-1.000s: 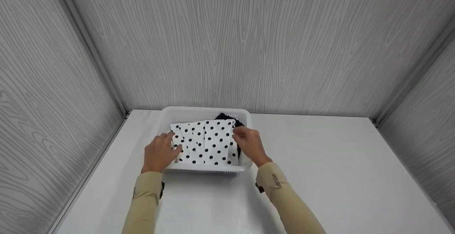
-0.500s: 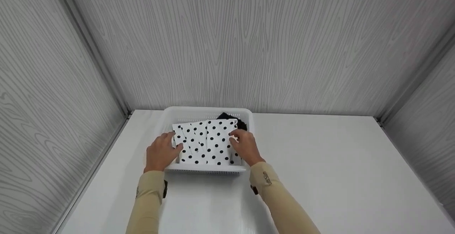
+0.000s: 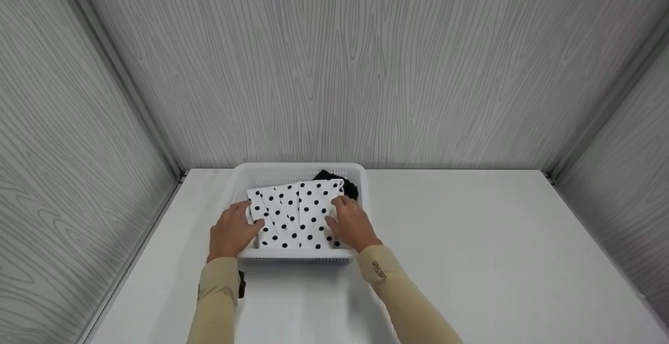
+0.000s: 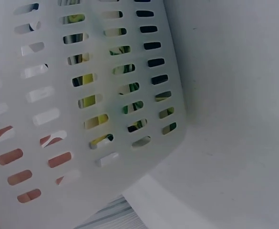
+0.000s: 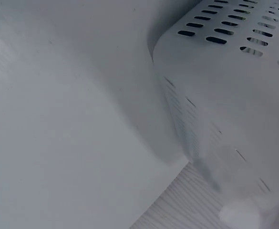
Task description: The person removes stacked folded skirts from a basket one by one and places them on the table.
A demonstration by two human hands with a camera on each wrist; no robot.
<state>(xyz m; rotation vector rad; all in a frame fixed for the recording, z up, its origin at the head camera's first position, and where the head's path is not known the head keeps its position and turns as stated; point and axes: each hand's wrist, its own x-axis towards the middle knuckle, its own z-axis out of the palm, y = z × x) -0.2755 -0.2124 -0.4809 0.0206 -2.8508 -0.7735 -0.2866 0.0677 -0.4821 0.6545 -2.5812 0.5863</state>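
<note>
A white cloth with black polka dots, folded flat, lies in a white plastic basket. In the head view my left hand rests at the cloth's left edge, thumb on top and fingers bent beside the basket's left wall. My right hand touches the cloth's right side, thumb and forefinger spread apart. Some fingertips are hidden. A black piece of fabric shows behind the cloth at the right. Through slots in the basket wall, the left wrist view shows skin and green-yellow patterned material.
The basket stands on a white table, near the grey wood-grain back wall. Side walls rise at left and right. In the right wrist view the basket's corner is close, above the table surface.
My right hand has shifted left over the cloth's right side, and its thumb and forefinger have spread apart. The left hand keeps its place. The whole head view has shifted slightly.
</note>
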